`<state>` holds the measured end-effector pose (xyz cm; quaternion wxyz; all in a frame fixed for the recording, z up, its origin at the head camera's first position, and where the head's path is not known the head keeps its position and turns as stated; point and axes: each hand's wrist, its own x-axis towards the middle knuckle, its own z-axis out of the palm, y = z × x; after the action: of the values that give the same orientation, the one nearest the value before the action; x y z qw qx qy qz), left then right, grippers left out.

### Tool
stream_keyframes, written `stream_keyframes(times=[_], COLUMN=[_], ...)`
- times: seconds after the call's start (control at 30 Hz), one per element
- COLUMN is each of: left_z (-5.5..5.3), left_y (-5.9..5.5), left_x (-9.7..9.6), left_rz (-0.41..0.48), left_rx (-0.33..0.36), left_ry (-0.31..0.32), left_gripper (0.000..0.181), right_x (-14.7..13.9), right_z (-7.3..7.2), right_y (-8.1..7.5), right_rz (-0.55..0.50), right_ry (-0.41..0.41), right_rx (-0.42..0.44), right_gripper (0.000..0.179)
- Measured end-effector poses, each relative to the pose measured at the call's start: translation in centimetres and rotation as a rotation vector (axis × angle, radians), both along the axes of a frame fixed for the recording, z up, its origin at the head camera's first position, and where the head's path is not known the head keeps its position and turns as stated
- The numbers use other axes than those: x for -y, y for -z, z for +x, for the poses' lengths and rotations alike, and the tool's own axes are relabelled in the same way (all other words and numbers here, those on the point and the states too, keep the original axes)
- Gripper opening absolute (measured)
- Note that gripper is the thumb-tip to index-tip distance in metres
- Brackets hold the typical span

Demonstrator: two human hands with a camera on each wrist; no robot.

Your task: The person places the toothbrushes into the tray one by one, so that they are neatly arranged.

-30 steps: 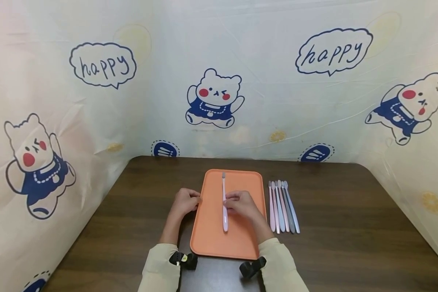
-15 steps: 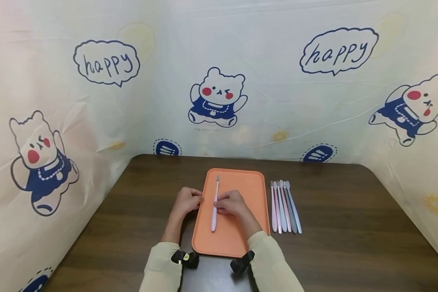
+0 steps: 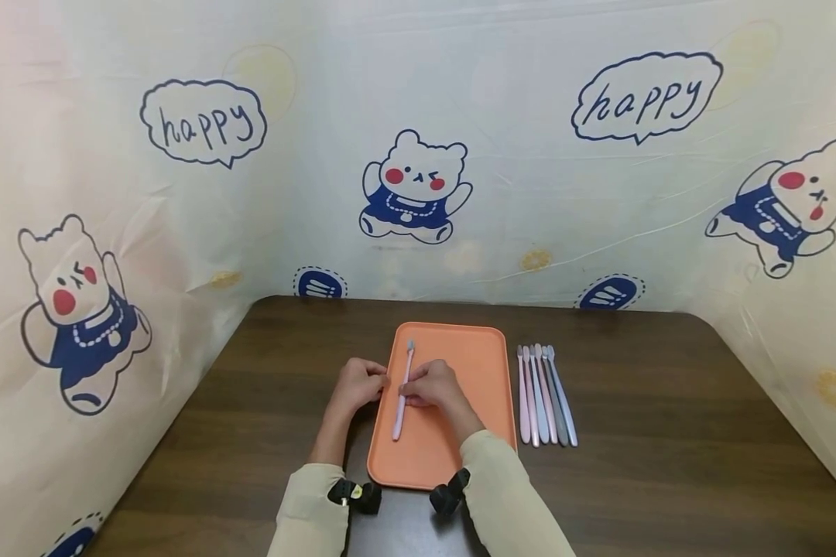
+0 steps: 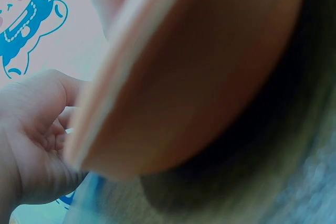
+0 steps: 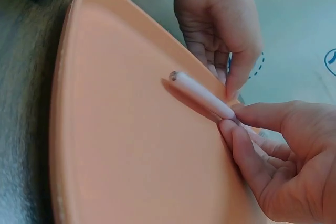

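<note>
On the left half of an orange tray (image 3: 474, 363) my right hand (image 3: 437, 387) pinches a pale pink toothbrush (image 3: 398, 422) near its middle, between thumb and fingers. The brush slants slightly, its grey bristle head towards the far side. In the right wrist view the handle end of the toothbrush (image 5: 202, 95) sits just over the tray floor and casts a shadow; whether it touches is unclear. My left hand (image 3: 358, 384) holds the tray's left rim, thumb at the edge. The left wrist view shows that left hand (image 4: 37, 135) at the blurred tray rim.
Several toothbrushes (image 3: 543, 398) in pink, blue and grey lie side by side, just right of the tray. Dark wooden table (image 3: 655, 433) surrounds the tray. A printed cloth (image 3: 501, 193) stands around the back and sides.
My right hand has carried the toothbrush leftward from the tray's middle to near its left rim, and the brush has tilted a little. My left hand stays at the rim.
</note>
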<state>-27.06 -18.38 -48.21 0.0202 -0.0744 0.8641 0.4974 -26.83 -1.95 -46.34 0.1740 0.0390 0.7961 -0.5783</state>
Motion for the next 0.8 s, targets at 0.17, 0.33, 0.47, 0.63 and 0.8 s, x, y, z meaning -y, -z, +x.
stream_keyframes(times=[0.17, 0.33, 0.47, 0.63, 0.8], left_z=[-0.01, -0.08, -0.02, 0.15, 0.16], left_y=[0.15, -0.03, -0.13, -0.17, -0.20], left_x=[-0.01, -0.09, -0.10, -0.07, -0.02], left_rz=[0.003, 0.003, 0.003, -0.002, -0.009], left_rx=[0.003, -0.005, -0.004, 0.006, 0.012], left_ry=[0.000, 0.000, -0.002, 0.003, 0.003], left_gripper=[0.020, 0.020, 0.020, 0.020, 0.021], right_x=[0.09, 0.10, 0.02, -0.22, -0.53], right_z=[-0.03, -0.18, -0.08, 0.30, 0.49], right_y=[0.21, 0.36, 0.44, 0.45, 0.50], right_rz=[0.023, 0.033, 0.039, 0.032, 0.009], right_ry=[0.004, 0.000, -0.011, -0.026, -0.042], right_rx=[-0.006, -0.027, -0.046, -0.056, -0.083], right_gripper=[0.013, 0.011, 0.011, 0.012, 0.013])
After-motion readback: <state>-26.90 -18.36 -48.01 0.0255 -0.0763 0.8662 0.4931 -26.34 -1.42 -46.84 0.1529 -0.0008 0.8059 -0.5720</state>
